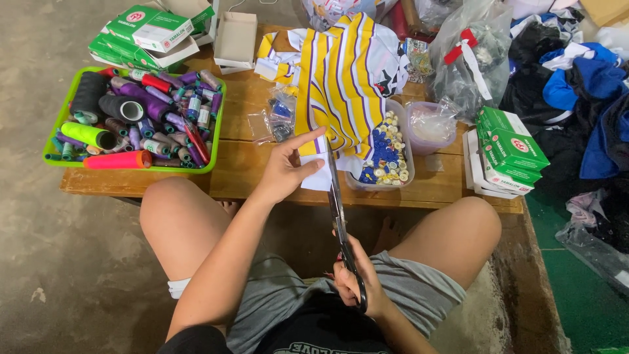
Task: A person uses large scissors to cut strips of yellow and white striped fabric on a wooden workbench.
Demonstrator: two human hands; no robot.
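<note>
My left hand [286, 167] pinches the lower edge of a white, yellow and purple striped cloth [341, 85] that lies over a low wooden table [229, 177]. My right hand [357, 282] grips the black handles of long scissors [336, 196]. The blades point up toward the cloth edge, right beside my left fingers, and look nearly shut. My bare knees sit on either side below the table's front edge.
A green tray [56, 128] of several thread spools stands at the left. Green and white boxes [147, 33] are stacked behind it and more boxes [508, 147] at the right. A clear tub of buttons [386, 160], plastic bags [465, 59] and piled clothes [583, 85] fill the right side.
</note>
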